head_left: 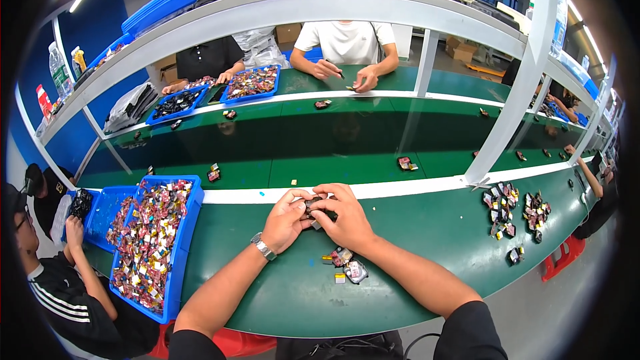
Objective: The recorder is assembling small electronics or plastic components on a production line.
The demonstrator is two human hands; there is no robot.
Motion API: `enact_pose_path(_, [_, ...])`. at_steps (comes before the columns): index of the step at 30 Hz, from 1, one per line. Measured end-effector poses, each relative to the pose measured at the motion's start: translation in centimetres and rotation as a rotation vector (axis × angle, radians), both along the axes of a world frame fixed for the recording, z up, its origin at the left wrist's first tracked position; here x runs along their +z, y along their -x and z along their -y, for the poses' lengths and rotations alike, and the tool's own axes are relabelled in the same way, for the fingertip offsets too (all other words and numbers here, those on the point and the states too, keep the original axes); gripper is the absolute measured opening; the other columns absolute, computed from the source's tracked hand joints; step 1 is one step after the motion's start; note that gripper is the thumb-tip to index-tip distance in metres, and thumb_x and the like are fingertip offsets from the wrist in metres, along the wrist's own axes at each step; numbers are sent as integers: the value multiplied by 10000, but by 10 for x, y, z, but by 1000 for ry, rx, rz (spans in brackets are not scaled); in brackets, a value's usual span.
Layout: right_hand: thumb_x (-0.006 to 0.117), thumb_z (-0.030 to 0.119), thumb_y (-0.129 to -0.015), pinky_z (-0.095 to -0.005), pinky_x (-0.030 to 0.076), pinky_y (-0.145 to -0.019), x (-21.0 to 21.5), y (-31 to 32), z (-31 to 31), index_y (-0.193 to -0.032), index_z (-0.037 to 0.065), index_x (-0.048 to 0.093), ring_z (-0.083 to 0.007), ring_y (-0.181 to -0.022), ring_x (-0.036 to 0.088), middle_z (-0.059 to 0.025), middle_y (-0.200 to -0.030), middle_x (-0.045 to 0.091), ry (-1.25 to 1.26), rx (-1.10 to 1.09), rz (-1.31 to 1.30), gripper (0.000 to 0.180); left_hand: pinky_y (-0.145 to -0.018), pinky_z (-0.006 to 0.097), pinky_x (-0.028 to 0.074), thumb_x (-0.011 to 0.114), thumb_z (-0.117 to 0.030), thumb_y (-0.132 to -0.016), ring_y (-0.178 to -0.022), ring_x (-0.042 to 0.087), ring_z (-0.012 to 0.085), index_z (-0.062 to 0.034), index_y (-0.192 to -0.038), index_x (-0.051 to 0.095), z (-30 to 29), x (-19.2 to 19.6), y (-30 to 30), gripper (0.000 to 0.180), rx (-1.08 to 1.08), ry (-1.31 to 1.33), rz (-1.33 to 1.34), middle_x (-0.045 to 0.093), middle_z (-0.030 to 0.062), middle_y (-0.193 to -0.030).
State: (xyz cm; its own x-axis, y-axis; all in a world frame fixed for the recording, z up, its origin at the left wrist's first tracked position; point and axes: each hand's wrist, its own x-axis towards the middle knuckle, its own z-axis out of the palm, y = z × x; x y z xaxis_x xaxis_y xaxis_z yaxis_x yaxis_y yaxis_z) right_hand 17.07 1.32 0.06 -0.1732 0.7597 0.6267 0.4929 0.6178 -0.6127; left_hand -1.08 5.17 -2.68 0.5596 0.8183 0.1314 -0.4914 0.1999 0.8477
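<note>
Your green worktop (427, 233) ran to a curved near edge below your forearms and was bounded ahead by a white rail (400, 191), close beyond your fingertips. To your left, the blue tray (188, 233), heaped with small components, stood well apart from your left hand (285, 223). To your right, green surface extended from your right forearm to two part clusters (501, 210), with an upright post (513, 100) rising behind the rail near them. Nearer to you, a loose group of small assemblies (347, 265) lay between your forearms, below your hands, narrowing the room there. The small dark part (311, 207) was held above the worktop between your left hand and right hand (347, 220). Your left fingers and thumb were curled closely about it, and your right fingers bent over it from the other side; their overlap hid most of its shape.
</note>
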Motion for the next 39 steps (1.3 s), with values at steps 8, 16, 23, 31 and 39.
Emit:
enact_pose_path(8, [710, 85, -824, -401, 433, -1012, -2, -1, 0, -939, 65, 727, -287, -1205, 503, -89, -1253, 591, 133, 45, -109, 118, -943, 394, 507, 507, -134, -1010, -1105, 596, 203, -90, -1171, 491, 3, 3, -3, 167, 3, 37, 33, 581, 123, -1249])
enact_pose_path(16, [729, 96, -813, -381, 480, -953, -2, 1, -2, -924, 58, 734, -285, -1208, 506, -92, -1246, 596, 71, 27, -115, 117, -969, 383, 490, 489, -108, -1013, -1154, 573, 199, -85, -1183, 483, 4, 7, -3, 171, -18, 23, 66, 534, 153, -1370])
enact_pose_path(23, [723, 98, -803, -378, 491, -948, 0, -3, 1, -967, 83, 749, -294, -1204, 521, -102, -1283, 590, 53, 11, -88, 167, -966, 402, 498, 509, -123, -1013, -1171, 572, 223, -88, -1172, 488, 5, 3, -6, 164, -29, 16, 80, 519, 166, -1391])
enact_pose_path(31, [713, 114, -784, -393, 470, -982, -10, 5, -5, -956, 81, 731, -317, -1246, 493, -126, -1290, 569, -3, 23, -155, 177, -967, 480, 508, 587, -170, -978, -1213, 554, 309, -82, -1181, 441, 5, 7, -3, 265, 18, -93, 59, 483, 199, -1413])
enact_pose_path(39, [694, 71, -755, -388, 453, -968, -13, 0, -2, -786, 20, 706, -303, -1183, 493, -128, -1220, 565, 52, 62, -252, 61, -967, 392, 514, 572, -127, -961, -1158, 582, 238, -96, -1204, 454, 3, 1, -10, 271, 72, -34, -17, 474, 183, -1427])
